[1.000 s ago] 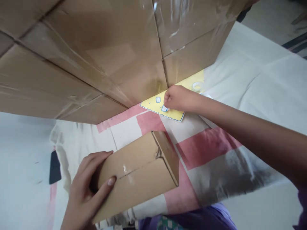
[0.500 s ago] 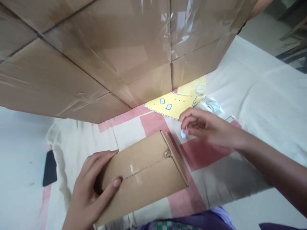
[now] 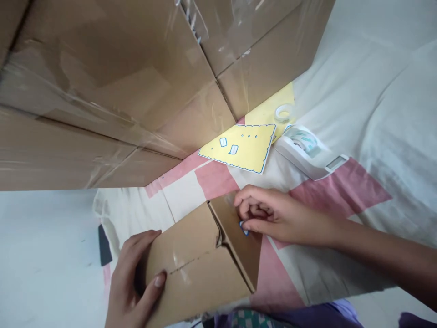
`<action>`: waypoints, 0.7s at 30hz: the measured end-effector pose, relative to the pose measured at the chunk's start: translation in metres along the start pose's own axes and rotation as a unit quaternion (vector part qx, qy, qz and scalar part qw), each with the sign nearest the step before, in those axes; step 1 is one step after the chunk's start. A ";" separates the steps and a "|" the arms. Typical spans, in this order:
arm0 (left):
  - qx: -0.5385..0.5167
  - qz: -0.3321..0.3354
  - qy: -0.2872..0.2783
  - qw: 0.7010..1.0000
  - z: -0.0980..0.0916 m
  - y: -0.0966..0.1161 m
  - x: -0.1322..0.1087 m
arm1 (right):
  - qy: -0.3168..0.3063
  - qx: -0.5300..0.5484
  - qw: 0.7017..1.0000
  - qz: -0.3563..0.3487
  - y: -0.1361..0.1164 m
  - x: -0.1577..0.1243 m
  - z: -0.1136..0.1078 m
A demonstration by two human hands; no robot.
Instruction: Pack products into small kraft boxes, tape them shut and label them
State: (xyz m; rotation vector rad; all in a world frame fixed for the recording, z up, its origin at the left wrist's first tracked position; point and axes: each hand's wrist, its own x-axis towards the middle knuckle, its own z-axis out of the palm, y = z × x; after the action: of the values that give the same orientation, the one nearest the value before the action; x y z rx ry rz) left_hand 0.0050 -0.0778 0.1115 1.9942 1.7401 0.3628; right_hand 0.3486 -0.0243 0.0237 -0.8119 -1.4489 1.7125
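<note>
A small brown cardboard box lies on the checked cloth, with its end panel turned toward the right. My left hand grips the box's left end, thumb on the top face and fingers over the far edge. Against the right end panel, my right hand pinches a small blue-edged paper cutout between thumb and fingers. The cutout is mostly hidden by the fingertips, and I cannot tell whether it touches the panel.
A large taped cardboard box stands behind. Yellow printed paper lies at its foot, beside a tape roll and a white tape dispenser. A dark flat object sits at the left under the cloth's edge.
My right hand has brought the paper cutout left and down to the small box's end panel. The small box has turned to show more of that panel. The tape dispenser has come into fuller view.
</note>
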 end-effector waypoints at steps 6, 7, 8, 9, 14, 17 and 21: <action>0.012 -0.009 -0.007 1.000 0.000 0.004 -0.001 | 0.105 -0.141 0.981 -0.080 0.004 -0.013 0.008; 0.011 -0.015 -0.004 1.000 0.000 0.006 -0.002 | 0.104 -0.151 0.978 -0.101 0.006 -0.016 0.011; 0.010 -0.020 -0.003 1.000 0.001 0.008 -0.002 | 0.105 -0.155 0.976 -0.113 0.007 -0.020 0.014; 0.009 -0.024 -0.001 1.000 0.002 0.010 -0.002 | 0.105 -0.150 0.976 -0.114 0.009 -0.022 0.017; 0.022 -0.018 0.002 1.000 0.004 0.015 0.000 | 0.041 -0.063 0.996 -0.052 0.012 -0.025 0.021; 0.034 -0.016 0.003 0.999 0.003 0.012 0.000 | 0.074 -0.044 0.996 -0.037 0.011 -0.025 0.020; 0.040 -0.018 0.002 0.999 0.000 0.005 -0.001 | 0.055 -0.057 0.996 -0.031 0.012 -0.025 0.020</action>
State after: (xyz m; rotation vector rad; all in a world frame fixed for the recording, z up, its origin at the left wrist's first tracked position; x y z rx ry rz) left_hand 0.0087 -0.0796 0.1139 2.0154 1.8155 0.2898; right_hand 0.3436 -0.0575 0.0152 -0.8989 -1.4903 1.5275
